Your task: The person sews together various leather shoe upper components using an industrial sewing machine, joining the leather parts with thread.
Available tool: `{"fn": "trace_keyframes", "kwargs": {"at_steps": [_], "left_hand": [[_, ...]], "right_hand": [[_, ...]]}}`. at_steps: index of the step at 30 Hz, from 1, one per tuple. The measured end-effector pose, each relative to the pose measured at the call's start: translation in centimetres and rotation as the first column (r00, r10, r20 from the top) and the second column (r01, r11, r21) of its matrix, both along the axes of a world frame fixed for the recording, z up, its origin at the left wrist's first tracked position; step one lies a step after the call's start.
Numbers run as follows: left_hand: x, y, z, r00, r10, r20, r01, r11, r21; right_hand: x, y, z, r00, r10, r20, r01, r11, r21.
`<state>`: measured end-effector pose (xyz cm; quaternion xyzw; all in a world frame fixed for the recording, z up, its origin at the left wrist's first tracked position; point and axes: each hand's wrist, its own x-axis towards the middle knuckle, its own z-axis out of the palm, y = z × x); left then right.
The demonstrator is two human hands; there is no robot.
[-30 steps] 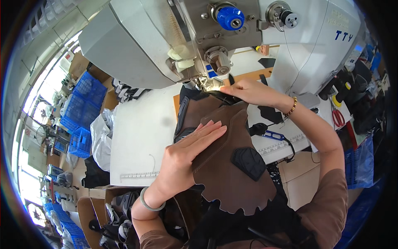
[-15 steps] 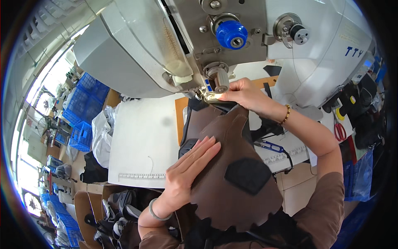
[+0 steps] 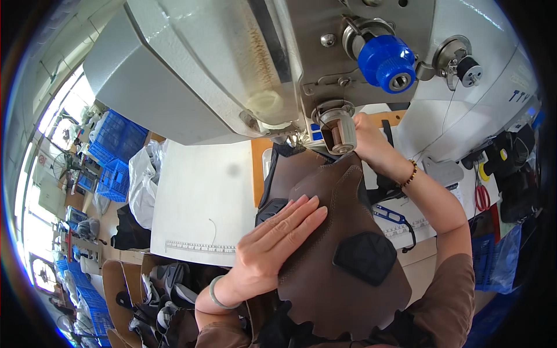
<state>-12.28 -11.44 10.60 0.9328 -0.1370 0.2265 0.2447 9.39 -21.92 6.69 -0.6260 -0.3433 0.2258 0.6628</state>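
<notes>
A brown leather piece (image 3: 310,261) with stitched seams, black patches and a scalloped lower edge lies under the sewing machine's needle area (image 3: 295,139) and hangs toward my lap. My left hand (image 3: 270,243) rests flat on its left side, fingers stretched out together, holding nothing. By the far right edge of the leather, close to the needle, is my right hand (image 3: 371,142). Its fingertips are hidden behind the metal thread roller (image 3: 338,132), so their grip cannot be seen. A blue knob (image 3: 390,65) juts from the machine head above.
The white worktable (image 3: 194,197) carries a printed ruler strip and a loose thread. Blue-handled thread snips (image 3: 389,214) and red-handled scissors (image 3: 482,196) lie to the right. Below left stands a cardboard box (image 3: 123,284) of dark pieces; a white plastic bag (image 3: 142,185) and blue crates (image 3: 119,139) are beyond.
The view has shifted, so the machine head looks larger and further right. My right fingertips, earlier seen pinching at the leather's edge, are now behind the roller. My left hand remains flat.
</notes>
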Motion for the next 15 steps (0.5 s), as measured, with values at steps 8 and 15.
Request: {"fn": "trace_keyframes", "kwargs": {"at_steps": [8,15], "left_hand": [[0.3,2.5,1.5,0.998,-0.019,-0.068,0.019,1.0,0.007],[0.9,3.2,2.9,0.995,-0.052,-0.082,0.058,0.996,0.067]], "right_hand": [[-0.7,0.1,-0.9,1.0,0.0,-0.009,0.001,0.999,0.036],[-2.1,0.4,-1.5,0.981,-0.064,-0.186,0.098,0.979,0.181]]}}
